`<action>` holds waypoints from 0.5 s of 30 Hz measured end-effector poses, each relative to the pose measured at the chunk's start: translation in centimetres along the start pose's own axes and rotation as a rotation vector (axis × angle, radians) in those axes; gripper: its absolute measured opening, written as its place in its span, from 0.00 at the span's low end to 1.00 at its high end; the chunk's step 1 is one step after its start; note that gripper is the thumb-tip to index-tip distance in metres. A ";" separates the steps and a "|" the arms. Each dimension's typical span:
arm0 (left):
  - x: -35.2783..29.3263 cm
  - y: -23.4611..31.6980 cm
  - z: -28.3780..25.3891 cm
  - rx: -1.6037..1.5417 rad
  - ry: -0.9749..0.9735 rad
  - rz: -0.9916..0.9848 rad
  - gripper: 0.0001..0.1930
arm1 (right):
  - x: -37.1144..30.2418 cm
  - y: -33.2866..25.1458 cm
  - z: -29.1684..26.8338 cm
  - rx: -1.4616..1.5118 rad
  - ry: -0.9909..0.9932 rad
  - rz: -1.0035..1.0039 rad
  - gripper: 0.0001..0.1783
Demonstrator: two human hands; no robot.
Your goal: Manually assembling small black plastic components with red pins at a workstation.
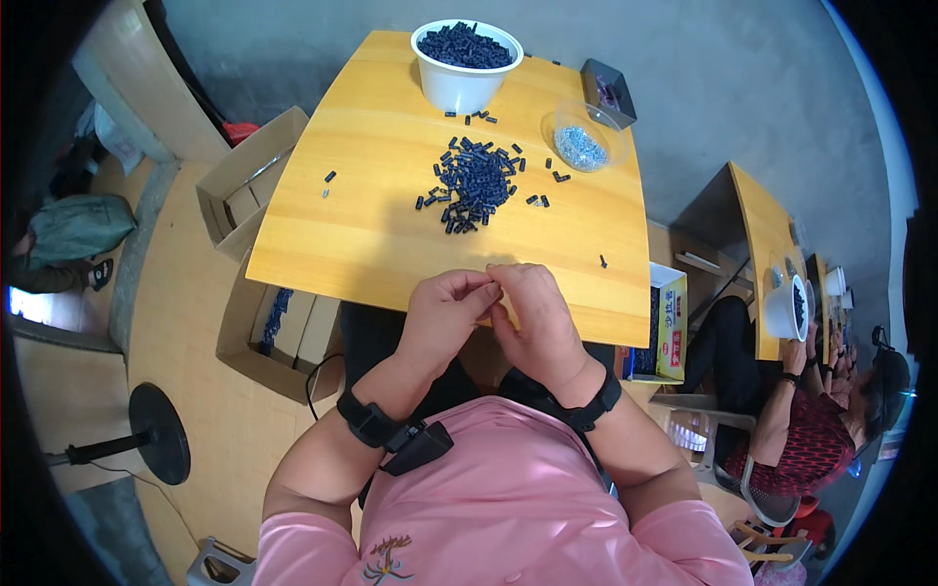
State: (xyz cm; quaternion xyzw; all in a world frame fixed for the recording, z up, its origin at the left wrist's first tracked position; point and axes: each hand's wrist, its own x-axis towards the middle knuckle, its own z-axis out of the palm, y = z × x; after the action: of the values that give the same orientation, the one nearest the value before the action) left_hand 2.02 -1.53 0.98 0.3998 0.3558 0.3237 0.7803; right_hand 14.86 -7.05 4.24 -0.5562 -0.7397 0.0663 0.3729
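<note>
My left hand [447, 314] and my right hand [535, 317] meet just over the near edge of the wooden table [332, 244], fingertips pinched together. Whatever is between the fingers is too small or hidden to make out. Beyond them lies a heap of small black cylindrical parts [476, 181], several of them scattered around its edge. A white bucket [459, 86] filled with more such black parts [464, 44] stands at the far edge. To its right, a clear round bowl [614, 146] holds small silvery metal pieces [580, 147].
A dark rectangular tray [608, 95] sits at the far right corner. Open cardboard boxes [230, 327] stand on the floor to the left, and a yellow printed box [670, 322] stands to the right. A person in a patterned red shirt [801, 444] works at another table on the right.
</note>
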 end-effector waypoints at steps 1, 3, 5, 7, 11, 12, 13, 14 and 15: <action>0.0 -0.3 0.0 -0.001 0.028 0.003 0.07 | 0.1 0.0 0.0 -0.033 -0.055 -0.032 0.24; -0.1 -0.9 -0.4 0.019 0.012 -0.004 0.06 | 0.1 0.0 0.1 -0.069 -0.101 -0.068 0.24; -0.2 -1.1 -0.5 0.038 -0.004 -0.013 0.06 | 0.0 0.0 0.3 -0.185 -0.100 -0.201 0.23; -0.2 -0.9 -0.3 0.078 0.013 -0.020 0.06 | 0.2 0.7 0.4 -0.132 -0.112 -0.160 0.23; -0.4 -0.6 0.2 -0.079 0.004 -0.013 0.07 | 0.6 0.8 0.0 0.013 -0.073 -0.042 0.22; -0.3 -0.6 0.0 -0.073 -0.007 -0.024 0.08 | 0.5 0.8 0.1 0.013 -0.074 -0.036 0.22; -0.2 -0.7 -0.1 -0.068 -0.017 -0.035 0.09 | 0.4 0.8 0.2 0.027 -0.049 -0.019 0.22; -0.2 -0.8 -0.2 -0.068 -0.016 -0.041 0.09 | 0.5 0.8 0.4 0.041 -0.025 -0.004 0.22; -0.1 -0.9 -0.3 -0.081 -0.016 -0.047 0.09 | 0.5 0.8 0.4 0.042 -0.028 0.001 0.22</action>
State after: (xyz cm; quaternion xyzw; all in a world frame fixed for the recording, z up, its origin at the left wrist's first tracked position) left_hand 1.97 -1.92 0.08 0.3621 0.3457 0.3162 0.8058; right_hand 15.17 -6.21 3.74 -0.5478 -0.7429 0.0898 0.3742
